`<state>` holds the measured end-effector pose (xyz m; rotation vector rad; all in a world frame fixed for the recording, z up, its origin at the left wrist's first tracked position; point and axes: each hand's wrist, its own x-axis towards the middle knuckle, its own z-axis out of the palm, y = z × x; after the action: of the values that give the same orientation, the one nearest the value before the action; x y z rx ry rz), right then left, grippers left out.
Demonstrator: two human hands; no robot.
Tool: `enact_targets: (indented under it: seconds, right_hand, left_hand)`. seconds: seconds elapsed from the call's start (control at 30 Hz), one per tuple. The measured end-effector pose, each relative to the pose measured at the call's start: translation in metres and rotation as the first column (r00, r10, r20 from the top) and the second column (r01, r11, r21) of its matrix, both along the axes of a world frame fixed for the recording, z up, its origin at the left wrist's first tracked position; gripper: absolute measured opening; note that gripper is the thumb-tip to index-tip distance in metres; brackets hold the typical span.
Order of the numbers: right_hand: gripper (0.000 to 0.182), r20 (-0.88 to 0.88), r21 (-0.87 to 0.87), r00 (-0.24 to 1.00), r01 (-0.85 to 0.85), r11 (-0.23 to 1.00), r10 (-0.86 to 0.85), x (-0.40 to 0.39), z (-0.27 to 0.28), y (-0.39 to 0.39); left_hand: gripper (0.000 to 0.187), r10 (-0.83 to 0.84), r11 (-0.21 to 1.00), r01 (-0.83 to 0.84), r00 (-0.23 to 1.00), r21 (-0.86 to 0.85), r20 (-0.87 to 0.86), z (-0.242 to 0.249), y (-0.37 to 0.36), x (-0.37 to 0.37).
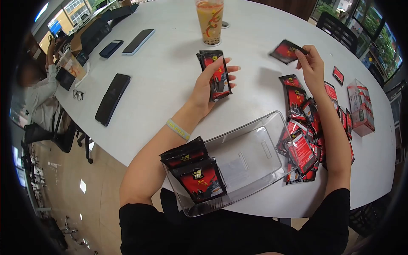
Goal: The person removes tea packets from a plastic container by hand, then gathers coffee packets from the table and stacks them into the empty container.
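Two hands: I saw both closed on sachets.
Left hand (211, 87): gripped sachet stack (216, 76) beyond clear bin (255, 140).
Right hand (311, 63): pinched single sachet (285, 52), beyond bin.

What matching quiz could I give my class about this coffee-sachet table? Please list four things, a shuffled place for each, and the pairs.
Things:
1. left hand
2. right hand
3. clear bin
4. drink cup

Places or states:
A. far side of the table, near its middle
B. lifts one sachet by its edge
C. grips a small stack of sachets
D. at the near table edge, sachets standing at its left end

Pairs: 1-C, 2-B, 3-D, 4-A
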<state>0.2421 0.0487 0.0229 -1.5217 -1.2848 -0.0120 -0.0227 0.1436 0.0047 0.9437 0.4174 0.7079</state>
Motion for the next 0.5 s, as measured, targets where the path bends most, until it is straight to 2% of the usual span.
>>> enact_targets:
  seconds: [0.03,0.07,0.1,0.17,0.23,0.3,0.33,0.37,0.43,0.5]
  right_hand:
    - [0.015,-0.092,0.138,0.981,-0.156,0.978,0.169,-0.008,-0.001,0.001]
    - [0.011,-0.138,0.159,0.959,-0.223,0.962,0.246,-0.018,-0.001,0.002]
    - [0.011,-0.139,0.163,0.959,-0.226,0.96,0.249,-0.029,0.002,0.002]
    - [0.012,-0.253,0.064,0.894,-0.365,0.929,0.369,-0.052,0.008,-0.003]
    - [0.012,-0.268,-0.055,0.878,-0.424,0.904,0.396,-0.065,0.005,-0.006]
    - [0.013,-0.273,-0.149,0.867,-0.466,0.872,0.417,-0.079,0.002,-0.009]
    - [0.013,-0.28,-0.151,0.864,-0.47,0.869,0.419,-0.085,0.0,-0.011]
    - [0.013,-0.282,-0.151,0.861,-0.476,0.866,0.424,-0.089,0.0,-0.011]
    - [0.013,-0.334,-0.129,0.842,-0.485,0.865,0.423,-0.094,-0.004,-0.011]
    - [0.013,-0.389,-0.1,0.818,-0.494,0.864,0.423,-0.097,-0.003,-0.01]
  left_hand:
    - [0.054,0.01,1.0,-0.01,1.0,-0.005,-0.004,-0.001,0.0,-0.001]
    - [0.054,0.046,0.995,-0.045,0.999,0.086,-0.012,-0.001,0.0,0.0]
    - [0.055,0.08,0.981,-0.076,0.997,0.181,-0.014,-0.001,0.001,0.0]
    - [0.056,0.095,0.973,-0.092,0.996,0.211,0.0,-0.003,0.002,0.0]
    - [0.055,0.071,0.944,-0.074,0.997,0.322,0.022,-0.004,0.0,0.002]
    - [0.055,-0.084,0.975,0.071,0.995,0.211,0.052,-0.001,-0.007,0.001]
    - [0.053,-0.193,0.962,0.183,0.981,0.201,0.028,0.0,-0.01,-0.002]
    - [0.05,-0.22,0.949,0.213,0.976,0.232,0.001,0.001,-0.013,-0.001]
    - [0.049,-0.254,0.857,0.299,0.954,0.42,-0.161,-0.004,-0.012,-0.002]
    - [0.048,-0.155,0.718,0.282,0.956,0.637,-0.248,-0.008,-0.012,0.001]
